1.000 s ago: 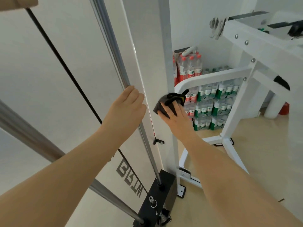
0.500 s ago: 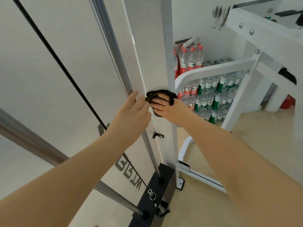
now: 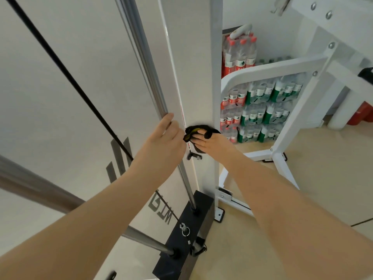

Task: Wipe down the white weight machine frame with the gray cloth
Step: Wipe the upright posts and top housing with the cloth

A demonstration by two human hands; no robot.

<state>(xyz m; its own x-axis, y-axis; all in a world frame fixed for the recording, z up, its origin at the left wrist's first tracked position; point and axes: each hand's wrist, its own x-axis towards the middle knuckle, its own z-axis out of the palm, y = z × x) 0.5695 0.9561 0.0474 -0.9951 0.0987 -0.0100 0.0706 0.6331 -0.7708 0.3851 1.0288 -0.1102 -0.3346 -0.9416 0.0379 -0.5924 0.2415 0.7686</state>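
Observation:
The white weight machine frame (image 3: 191, 63) rises as a tall upright post through the middle of the head view. My right hand (image 3: 212, 143) presses a dark cloth (image 3: 198, 129) with a yellow edge flat against the post, fingers spread over it. My left hand (image 3: 163, 141) rests on the chrome guide rod (image 3: 149, 77) just left of the post, fingers lightly curved around the rod. The two hands almost touch.
A black cable (image 3: 66, 73) runs diagonally down to the black weight stack (image 3: 187, 235). A second chrome rod (image 3: 40, 188) crosses at lower left. Several packs of bottled water (image 3: 260, 110) are stacked behind a white curved frame brace (image 3: 272, 67). A red object (image 3: 363, 116) stands at far right.
My right hand slid the cloth left, from the post's right edge onto its front face, and slightly lower. My left hand stayed on the chrome rod.

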